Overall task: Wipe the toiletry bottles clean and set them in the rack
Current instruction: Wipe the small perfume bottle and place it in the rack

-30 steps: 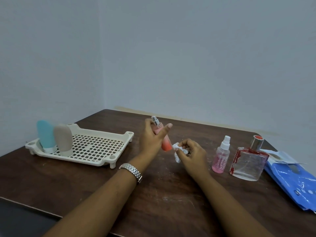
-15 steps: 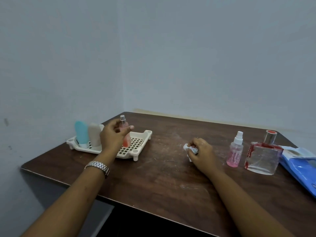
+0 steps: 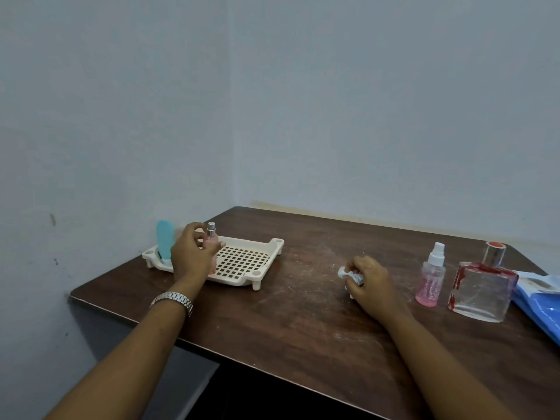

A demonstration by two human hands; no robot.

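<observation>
My left hand (image 3: 191, 253) grips a slim orange-pink spray bottle (image 3: 211, 237) with a silver nozzle, upright over the left part of the cream perforated rack (image 3: 245, 259). A teal bottle (image 3: 165, 242) stands in the rack's left end; the beige bottle beside it is hidden behind my hand. My right hand (image 3: 368, 280) rests on the table and holds a crumpled white wipe (image 3: 348, 272). A small pink spray bottle (image 3: 430, 278) and a square clear glass bottle (image 3: 481, 286) with red trim stand to the right.
The brown table (image 3: 303, 313) sits in a room corner, with walls close behind and to the left. A blue packet (image 3: 542, 307) lies at the far right edge. The table's front edge runs diagonally below my forearms.
My left hand has carried the orange-pink bottle from the table's middle leftward to the rack. My right hand with the wipe has stayed put. The view has swung left.
</observation>
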